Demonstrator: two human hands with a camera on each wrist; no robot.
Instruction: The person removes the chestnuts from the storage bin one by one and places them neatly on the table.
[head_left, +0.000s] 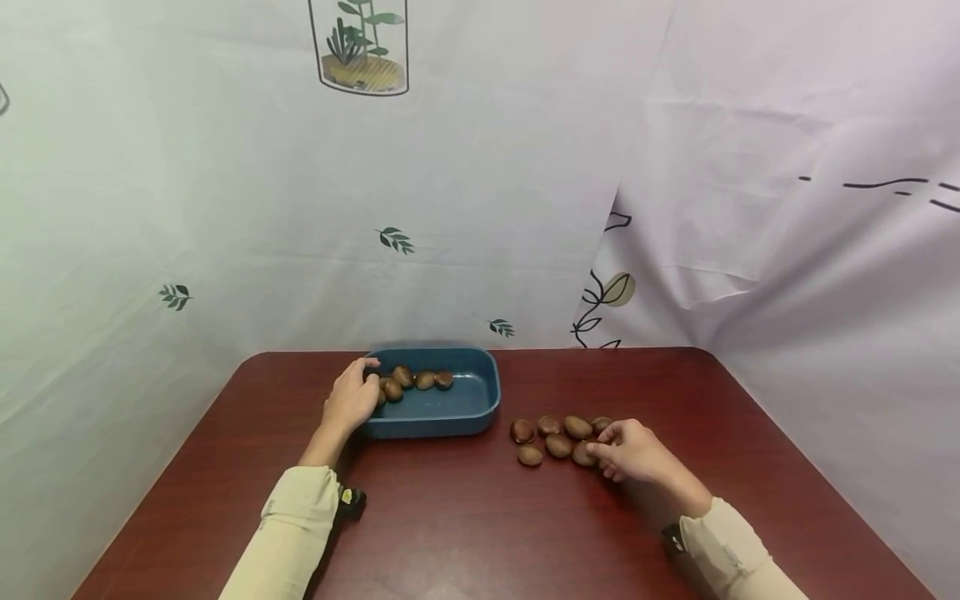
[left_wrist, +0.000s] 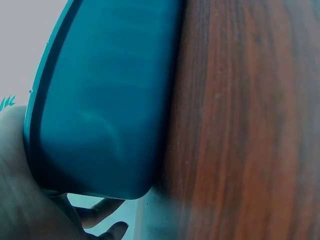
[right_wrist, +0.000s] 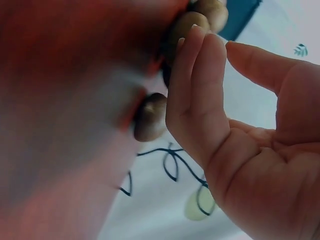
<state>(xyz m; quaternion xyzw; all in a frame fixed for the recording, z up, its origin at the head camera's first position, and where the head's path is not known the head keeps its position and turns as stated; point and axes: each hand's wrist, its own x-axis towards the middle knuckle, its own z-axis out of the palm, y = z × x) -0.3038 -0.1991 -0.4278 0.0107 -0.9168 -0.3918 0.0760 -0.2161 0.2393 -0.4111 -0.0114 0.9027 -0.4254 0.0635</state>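
Blue tray (head_left: 450, 412) on red-brown table (head_left: 465, 525), several chestnuts (head_left: 415, 381) inside along far-left part. Left hand (head_left: 351, 400) curled over tray's left rim. Loose chestnuts (head_left: 558, 439) right of tray; right hand (head_left: 633, 451) fingers relaxed, touching nearest chestnut (head_left: 583, 454).

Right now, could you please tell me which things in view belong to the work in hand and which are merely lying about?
In use:
blue tray
chestnuts in it
loose chestnuts
left hand
right hand

Lying about:
table
printed curtain
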